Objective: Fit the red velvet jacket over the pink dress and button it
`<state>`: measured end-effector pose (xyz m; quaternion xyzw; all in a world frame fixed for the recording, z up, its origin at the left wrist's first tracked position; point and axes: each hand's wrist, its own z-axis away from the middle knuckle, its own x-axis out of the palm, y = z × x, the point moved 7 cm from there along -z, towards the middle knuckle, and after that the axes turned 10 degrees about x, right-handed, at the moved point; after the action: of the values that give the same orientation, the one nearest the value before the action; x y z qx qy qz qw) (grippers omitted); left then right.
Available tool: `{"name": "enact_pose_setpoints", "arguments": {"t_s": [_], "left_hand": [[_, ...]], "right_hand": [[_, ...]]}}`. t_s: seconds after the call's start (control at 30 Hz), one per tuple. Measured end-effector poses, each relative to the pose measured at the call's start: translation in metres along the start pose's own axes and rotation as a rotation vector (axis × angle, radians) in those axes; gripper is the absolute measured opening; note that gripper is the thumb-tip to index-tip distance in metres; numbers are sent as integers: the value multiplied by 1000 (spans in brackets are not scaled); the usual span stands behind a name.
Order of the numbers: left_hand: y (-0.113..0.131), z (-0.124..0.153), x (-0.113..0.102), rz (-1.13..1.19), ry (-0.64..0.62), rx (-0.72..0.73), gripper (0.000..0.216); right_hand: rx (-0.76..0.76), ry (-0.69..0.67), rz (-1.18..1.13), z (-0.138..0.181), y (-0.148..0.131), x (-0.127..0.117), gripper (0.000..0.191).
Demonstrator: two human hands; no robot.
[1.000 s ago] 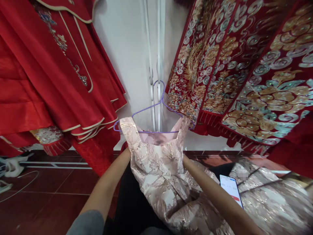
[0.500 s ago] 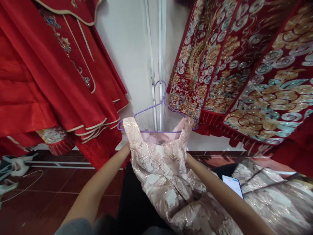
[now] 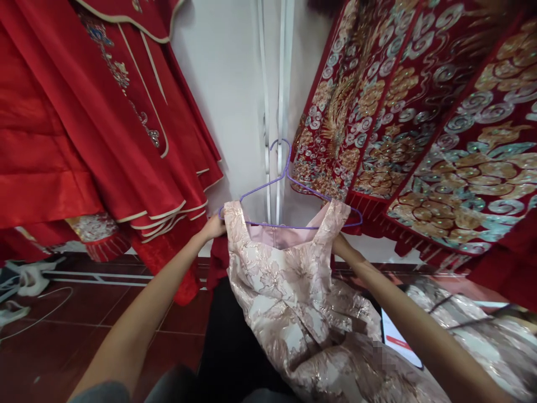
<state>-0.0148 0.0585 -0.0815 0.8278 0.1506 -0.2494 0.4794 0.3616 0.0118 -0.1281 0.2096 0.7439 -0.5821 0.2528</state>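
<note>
A pale pink brocade dress (image 3: pixel 289 291) hangs on a purple wire hanger (image 3: pixel 289 184) that I hold up in front of me. My left hand (image 3: pixel 213 226) grips the dress's left shoulder strap, fingers closed on the fabric. My right hand (image 3: pixel 339 244) is behind the right shoulder strap, mostly hidden by the dress, apparently gripping it there. The skirt of the dress drapes down over my lap.
Red embroidered garments (image 3: pixel 96 129) hang at left; dark red gowns with gold and silver embroidery (image 3: pixel 423 123) hang at right. A white wall (image 3: pixel 235 84) with vertical white rails lies between them. A lit phone (image 3: pixel 398 341) rests on more pink fabric at lower right. Dark red tiled floor (image 3: pixel 62 336) lies at left.
I have raised the hanger and dress and shifted them right. My hands have come up from behind the bodice to the shoulder straps, the left one now in view.
</note>
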Motion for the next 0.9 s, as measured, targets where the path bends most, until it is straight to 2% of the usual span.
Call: {"name": "enact_pose_setpoints", "arguments": {"t_s": [0.13, 0.23, 0.3, 0.43, 0.6, 0.73, 0.9], "left_hand": [[-2, -4, 1, -7, -96, 41, 24], [1, -7, 3, 63, -140, 72, 30], [2, -9, 5, 104, -146, 74, 34], [3, -14, 5, 156, -92, 52, 34], [-2, -15, 4, 147, -121, -34, 31], [-8, -15, -3, 112, -162, -130, 21], [-7, -19, -17, 133, -48, -151, 18]], "right_hand": [[3, -68, 3, -17, 5, -21, 17], [53, -205, -71, -16, 8, -30, 20], [115, -230, -110, -12, 12, -33, 20], [172, -87, -110, -10, 18, -37, 19], [45, 144, -70, -27, 14, -53, 15], [-10, 163, -7, -32, 15, -67, 12], [25, 217, 84, -20, 33, -84, 16]]}}
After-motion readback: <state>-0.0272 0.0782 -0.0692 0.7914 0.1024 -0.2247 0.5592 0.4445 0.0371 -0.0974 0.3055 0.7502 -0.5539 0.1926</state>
